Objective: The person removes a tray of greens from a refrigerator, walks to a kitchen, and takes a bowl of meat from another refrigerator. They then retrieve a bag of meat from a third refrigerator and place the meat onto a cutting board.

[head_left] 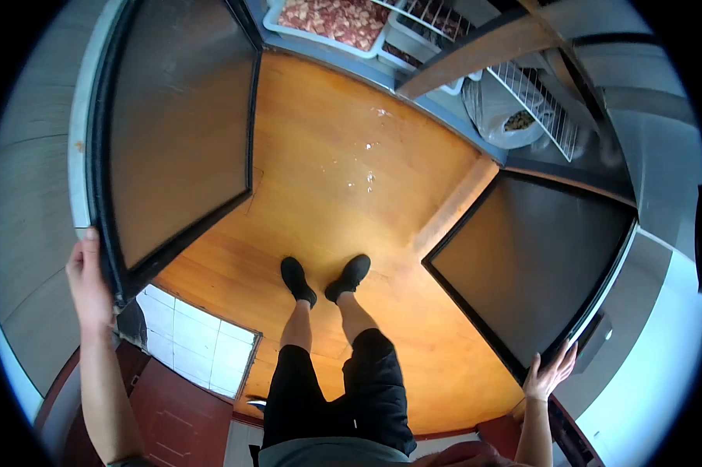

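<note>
Two dark-panelled doors with black seals stand swung open on either side of a cabinet. At the lower edge of the left door [183,117], my left hand [90,284] has its fingers wrapped round the pale outer rim. My right hand [551,375] rests with spread fingers against the lower outer edge of the right door [533,257]. Inside the cabinet at the top, a pale tray [320,36] holds diced pinkish-red meat. Further right, a plastic-lined container [506,138] with small brownish pieces sits by a white wire rack [533,97].
My feet in black shoes stand on the orange wooden floor [304,202]. Small whitish, shiny bits lie on it before the cabinet. White tiles [199,338] and a dark red panel [181,409] are at the lower left. A brown post divides the cabinet opening.
</note>
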The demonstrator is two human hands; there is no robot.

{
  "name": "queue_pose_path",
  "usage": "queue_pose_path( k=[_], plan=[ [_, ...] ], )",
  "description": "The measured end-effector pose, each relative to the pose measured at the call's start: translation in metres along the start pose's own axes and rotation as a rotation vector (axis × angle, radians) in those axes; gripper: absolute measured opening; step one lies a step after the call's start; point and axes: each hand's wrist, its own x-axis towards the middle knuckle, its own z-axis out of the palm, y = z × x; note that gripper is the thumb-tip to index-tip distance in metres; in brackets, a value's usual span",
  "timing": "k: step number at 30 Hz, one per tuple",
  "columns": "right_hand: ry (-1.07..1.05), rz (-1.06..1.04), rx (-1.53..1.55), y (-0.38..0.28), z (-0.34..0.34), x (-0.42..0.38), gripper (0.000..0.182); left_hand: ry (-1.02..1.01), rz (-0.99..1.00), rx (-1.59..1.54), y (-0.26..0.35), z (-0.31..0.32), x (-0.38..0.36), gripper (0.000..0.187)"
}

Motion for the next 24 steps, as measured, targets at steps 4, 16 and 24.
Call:
queue_pose_path(
  k=[4, 16, 24],
  plan=[
    [0.051, -0.206, 0.141, -0.087, -0.011, 0.116, 0.067, 0.067, 0.055, -0.085, 0.006, 0.015, -0.003, 0.048],
    [0.703, -0.093, 0.063, -0.143, 0.070, 0.549, 0.083, 0.127, -0.308, -0.052, -0.015, -0.012, -0.024, 0.061],
    [0.911, -0.381, -0.272, -0.102, 0.109, 0.618, 0.043, 0.214, -0.260, -0.070, 0.007, 0.014, -0.035, 0.058]
  ],
)
